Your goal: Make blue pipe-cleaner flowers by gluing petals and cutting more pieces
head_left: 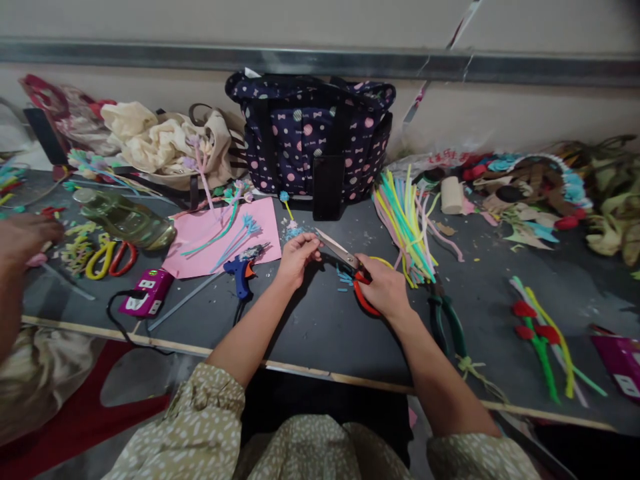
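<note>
In my right hand [387,290] is a pair of scissors [341,252] with red handles, its blades pointing up and left toward my other hand. My left hand [299,259] is closed in a pinch close to the blade tips; what sits between its fingers is too small to make out. Short blue cut pieces [344,276] lie on the table below the scissors. Just beyond my left fingers are small blue bits [295,233] and a yellow stem with a blue pompom-like head [285,197].
A blue glue gun [242,275] rests by pink paper [225,233] holding pipe-cleaner flowers. A phone [327,188] leans on a dark patterned bag [310,127]. Right are bundled pipe cleaners [407,227] and green-handled pliers [447,320]. Left are a bottle [125,217], a purple power strip [147,293] and another person's hand [30,237].
</note>
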A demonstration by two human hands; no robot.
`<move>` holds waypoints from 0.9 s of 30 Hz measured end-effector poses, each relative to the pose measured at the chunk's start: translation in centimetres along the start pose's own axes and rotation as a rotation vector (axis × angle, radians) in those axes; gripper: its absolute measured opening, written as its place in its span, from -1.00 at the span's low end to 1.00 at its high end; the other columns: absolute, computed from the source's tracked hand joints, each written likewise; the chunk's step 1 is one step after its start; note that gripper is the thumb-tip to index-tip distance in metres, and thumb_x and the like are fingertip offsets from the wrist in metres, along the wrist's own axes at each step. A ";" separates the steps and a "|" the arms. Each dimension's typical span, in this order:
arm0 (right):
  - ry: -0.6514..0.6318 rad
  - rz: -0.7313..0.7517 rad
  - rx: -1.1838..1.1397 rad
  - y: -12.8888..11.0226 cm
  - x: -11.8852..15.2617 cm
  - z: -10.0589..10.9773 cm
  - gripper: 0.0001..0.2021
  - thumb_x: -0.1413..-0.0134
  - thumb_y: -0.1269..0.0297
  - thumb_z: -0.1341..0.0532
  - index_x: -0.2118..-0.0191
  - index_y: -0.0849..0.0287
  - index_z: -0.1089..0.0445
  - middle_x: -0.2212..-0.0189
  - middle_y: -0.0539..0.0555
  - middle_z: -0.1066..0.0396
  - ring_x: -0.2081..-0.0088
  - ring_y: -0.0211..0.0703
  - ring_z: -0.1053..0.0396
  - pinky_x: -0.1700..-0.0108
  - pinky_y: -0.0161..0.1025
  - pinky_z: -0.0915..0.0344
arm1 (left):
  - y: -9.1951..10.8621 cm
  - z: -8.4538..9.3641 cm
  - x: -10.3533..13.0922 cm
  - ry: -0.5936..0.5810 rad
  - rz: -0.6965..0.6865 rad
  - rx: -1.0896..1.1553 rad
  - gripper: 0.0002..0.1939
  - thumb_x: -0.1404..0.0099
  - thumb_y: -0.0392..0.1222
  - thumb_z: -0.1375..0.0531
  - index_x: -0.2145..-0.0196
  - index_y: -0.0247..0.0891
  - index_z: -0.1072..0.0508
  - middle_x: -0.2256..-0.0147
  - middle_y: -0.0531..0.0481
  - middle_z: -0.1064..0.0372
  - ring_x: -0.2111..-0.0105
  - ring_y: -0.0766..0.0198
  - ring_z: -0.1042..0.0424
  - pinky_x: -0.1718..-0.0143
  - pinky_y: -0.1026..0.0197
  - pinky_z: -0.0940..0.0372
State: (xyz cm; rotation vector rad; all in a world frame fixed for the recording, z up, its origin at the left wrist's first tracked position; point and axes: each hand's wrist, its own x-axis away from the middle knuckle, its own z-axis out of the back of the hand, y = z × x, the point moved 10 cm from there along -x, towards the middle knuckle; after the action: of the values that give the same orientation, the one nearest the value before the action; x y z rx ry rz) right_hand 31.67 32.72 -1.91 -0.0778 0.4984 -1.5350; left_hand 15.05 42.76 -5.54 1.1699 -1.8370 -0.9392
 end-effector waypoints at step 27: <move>0.018 0.056 0.061 -0.7 0.1 0.0 -0.61 -0.08 0.35 -0.13 -0.06 0.14 -0.37 0.27 0.07 -0.51 0.23 -0.13 -0.44 0.26 -0.31 -0.26 | -0.2 0.2 0.0 0.039 0.003 0.095 -0.71 0.06 -0.21 -0.41 0.45 -0.28 -0.37 0.56 0.16 -0.27 0.60 0.45 -0.31 0.50 0.34 -0.32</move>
State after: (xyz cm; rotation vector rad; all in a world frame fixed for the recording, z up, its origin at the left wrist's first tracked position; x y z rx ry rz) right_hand 30.97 32.58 -1.73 -0.0032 0.4641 -1.4959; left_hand 14.93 42.75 -5.79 1.2341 -1.8694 -0.8291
